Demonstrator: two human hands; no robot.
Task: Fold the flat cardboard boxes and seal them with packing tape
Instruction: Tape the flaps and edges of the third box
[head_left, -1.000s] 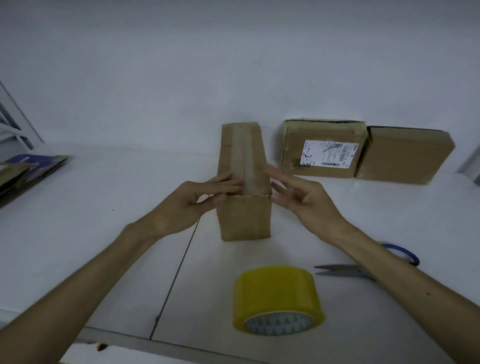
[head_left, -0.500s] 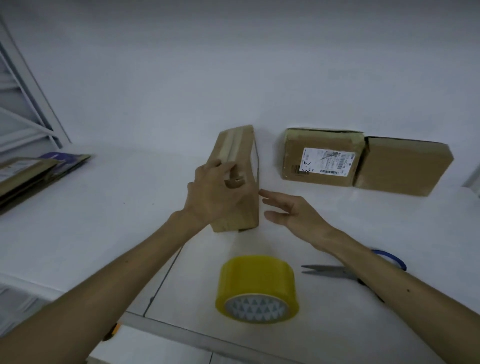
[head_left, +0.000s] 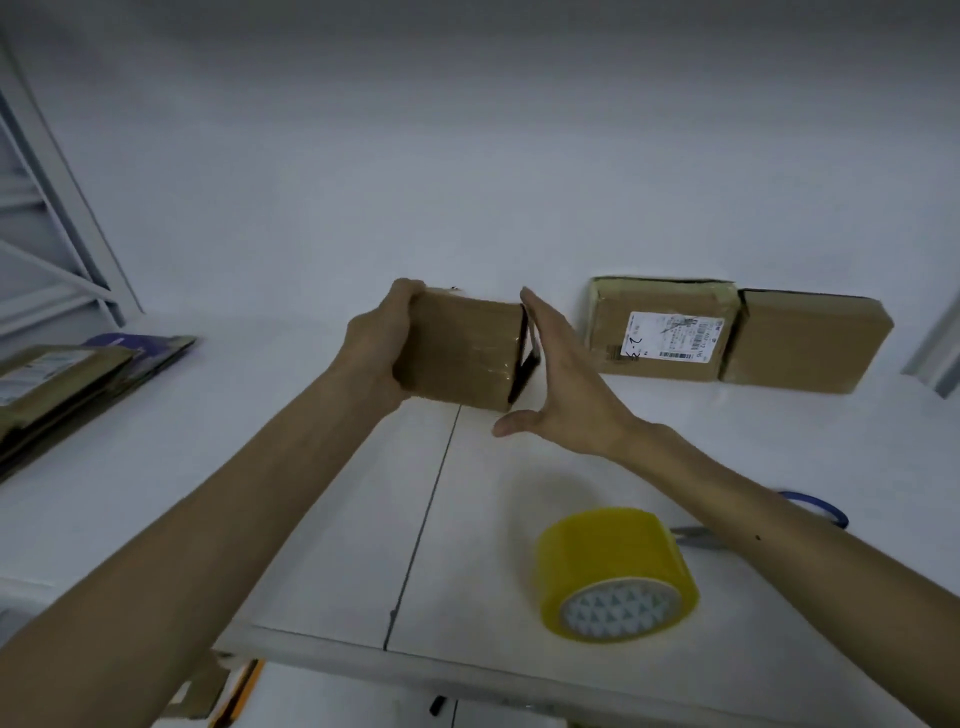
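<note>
Cardboard box (head_left: 457, 353) is the thing being worked on, and the head camera shows it held up in the air over the white table (head_left: 311, 519), in front of the person. The left hand (head_left: 379, 343) grips the box's left end, with its fingers curled over the top edge, likely to keep it steady. The right hand (head_left: 566, 384) is flat with straight fingers and its thumb spread out below. It sits right at the box's right end, where a dark gap shows beside a loose flap. I think it is there to push that flap shut, but I cannot tell if it is pressing yet. The yellow tape roll (head_left: 615, 571) lies on the table near the right arm, handy for sealing. Blue-handled scissors (head_left: 815, 506) peek out from under that arm. Two finished boxes (head_left: 660, 327) lean on the wall behind, and flat cardboard (head_left: 62, 374) waits far to the left.
</note>
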